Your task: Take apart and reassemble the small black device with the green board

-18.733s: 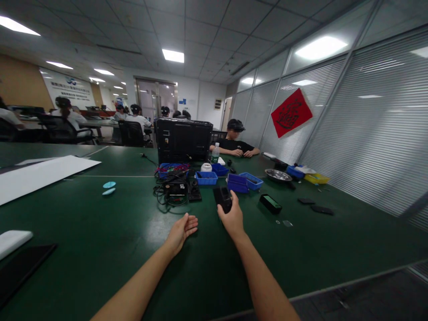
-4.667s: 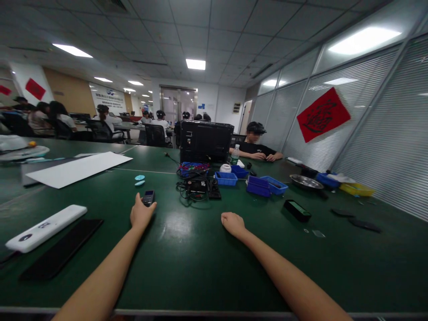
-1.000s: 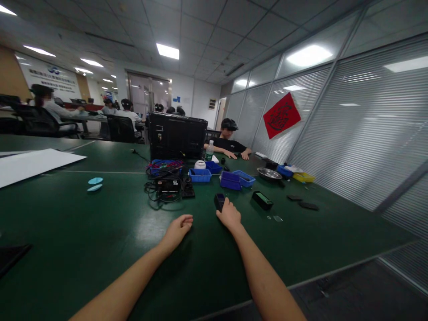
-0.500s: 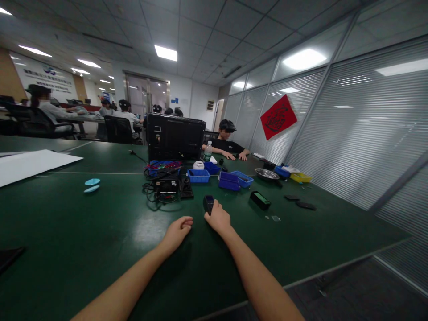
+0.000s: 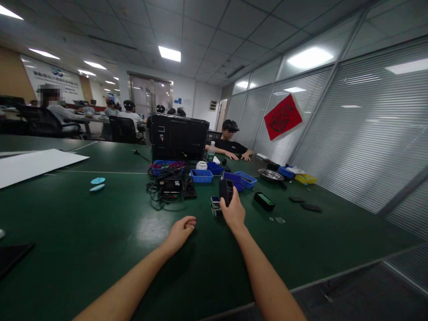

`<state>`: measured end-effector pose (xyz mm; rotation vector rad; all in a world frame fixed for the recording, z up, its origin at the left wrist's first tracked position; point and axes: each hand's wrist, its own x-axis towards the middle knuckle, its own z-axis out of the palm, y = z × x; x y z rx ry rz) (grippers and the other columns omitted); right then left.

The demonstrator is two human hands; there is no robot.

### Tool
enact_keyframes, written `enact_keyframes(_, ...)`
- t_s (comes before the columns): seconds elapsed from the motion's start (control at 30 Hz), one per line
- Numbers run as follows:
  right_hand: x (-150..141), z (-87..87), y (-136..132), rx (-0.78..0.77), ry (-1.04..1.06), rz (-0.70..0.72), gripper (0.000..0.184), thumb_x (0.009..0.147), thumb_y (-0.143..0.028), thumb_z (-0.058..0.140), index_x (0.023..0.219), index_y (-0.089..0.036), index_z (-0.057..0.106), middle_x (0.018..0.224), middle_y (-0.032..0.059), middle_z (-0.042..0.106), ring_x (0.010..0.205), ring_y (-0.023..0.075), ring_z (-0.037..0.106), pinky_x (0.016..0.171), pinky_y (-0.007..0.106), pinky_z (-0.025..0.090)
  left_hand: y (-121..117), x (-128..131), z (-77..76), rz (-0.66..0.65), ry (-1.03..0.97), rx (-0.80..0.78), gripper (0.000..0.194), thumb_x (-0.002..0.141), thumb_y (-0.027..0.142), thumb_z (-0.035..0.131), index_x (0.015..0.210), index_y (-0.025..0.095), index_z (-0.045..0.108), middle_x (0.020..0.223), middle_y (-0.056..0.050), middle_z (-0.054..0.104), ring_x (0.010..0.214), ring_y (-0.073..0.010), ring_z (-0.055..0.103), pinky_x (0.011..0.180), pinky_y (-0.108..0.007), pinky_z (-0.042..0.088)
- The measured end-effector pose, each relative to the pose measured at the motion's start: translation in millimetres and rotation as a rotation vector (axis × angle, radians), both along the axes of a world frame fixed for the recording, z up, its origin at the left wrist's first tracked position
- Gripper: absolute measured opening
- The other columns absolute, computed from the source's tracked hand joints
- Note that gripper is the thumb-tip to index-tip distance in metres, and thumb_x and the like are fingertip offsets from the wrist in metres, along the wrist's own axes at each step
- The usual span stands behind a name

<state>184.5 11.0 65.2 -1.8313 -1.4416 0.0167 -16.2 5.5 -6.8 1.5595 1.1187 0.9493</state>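
A black plastic housing (image 5: pixel 226 191) is pinched in my right hand (image 5: pixel 233 212), raised off the table and tilted. Just beside and below it on the table stands a small stack of circuit boards (image 5: pixel 216 206) with a little screen on top, partly hidden by the housing and my hand. My left hand (image 5: pixel 182 232) lies on the green table (image 5: pixel 110 232), its fingers loosely bent and nothing in it. To the right of my right hand sits a black box with a green top (image 5: pixel 264 201).
Blue trays (image 5: pixel 202 175), a baseball (image 5: pixel 201 165), tangled cables (image 5: pixel 163 187) and a large black panel (image 5: pixel 179 138) stand ahead. A metal dish (image 5: pixel 270 175) and a yellow tray (image 5: pixel 305 179) are farther right. A person (image 5: pixel 230 145) sits across the table.
My right hand has lifted the black housing up and to the right, uncovering the circuit board stack. My left hand stays about where it was. The view has shifted slightly.
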Motion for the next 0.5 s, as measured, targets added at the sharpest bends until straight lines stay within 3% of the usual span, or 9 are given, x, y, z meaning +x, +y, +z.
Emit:
enact_keyframes(0.1, -12.2, -8.7, -1.2, 0.13, 0.391, 0.262, 0.064, 0.076, -0.043, 0.047, 0.131, -0.019, 0.027, 0.114, 0.0116, 0.052, 0.089, 0.0218, 0.057, 0.069, 0.032, 0.048, -3.5, 2.3, 2.3, 0.045, 0.014, 0.057, 0.039, 0.07, 0.024, 0.049, 0.107, 0.015, 0.054, 0.1, -0.007, 0.062, 0.076, -0.0123, 0.06, 0.075, -0.027, 0.047)
enact_keyframes(0.2, -39.4, -28.8, 0.1, -0.011, 0.965, 0.548, 0.053, 0.073, -0.046, 0.052, 0.118, -0.022, 0.035, 0.088, 0.0047, 0.058, 0.056, 0.0135, 0.056, 0.042, 0.024, 0.044, -8.1, 5.6, 4.9, 0.101, 0.026, 0.187, 0.048, 0.071, 0.029, 0.052, 0.117, 0.018, 0.048, 0.111, -0.008, 0.055, 0.075, -0.0115, 0.057, 0.066, -0.025, 0.049)
enact_keyframes(0.3, -66.5, -49.0, 0.3, -0.177, 1.31, 0.68, 0.038, 0.072, -0.043, 0.055, 0.1, -0.022, 0.042, 0.078, 0.0017, 0.057, 0.052, 0.0114, 0.055, 0.038, 0.02, 0.04, -10.7, 7.6, 6.3, 0.104, 0.088, 0.315, 0.048, 0.07, 0.03, 0.055, 0.117, 0.023, 0.049, 0.115, -0.007, 0.049, 0.086, -0.0141, 0.055, 0.064, -0.024, 0.049)
enact_keyframes(0.4, -75.8, -56.9, -2.0, -0.322, 1.292, 0.695, 0.032, 0.076, -0.047, 0.049, 0.094, -0.021, 0.042, 0.073, 0.0006, 0.057, 0.05, 0.0114, 0.055, 0.04, 0.021, 0.041, -10.3, 6.9, 6.7, 0.131, 0.216, 0.34, 0.031, 0.071, 0.027, 0.054, 0.1, 0.021, 0.06, 0.104, -0.006, 0.051, 0.085, -0.0145, 0.054, 0.069, -0.025, 0.047)
enact_keyframes(0.5, -66.0, -48.1, -6.5, -0.427, 0.804, 0.637, 0.033, 0.082, -0.047, 0.038, 0.096, -0.018, 0.048, 0.069, 0.0015, 0.059, 0.053, 0.0137, 0.057, 0.049, 0.027, 0.045, -9.8, 4.7, 7.4, 0.187, 0.35, 0.332, 0.019, 0.075, 0.029, 0.049, 0.083, 0.019, 0.063, 0.085, -0.004, 0.05, 0.074, -0.0138, 0.053, 0.066, -0.025, 0.044)
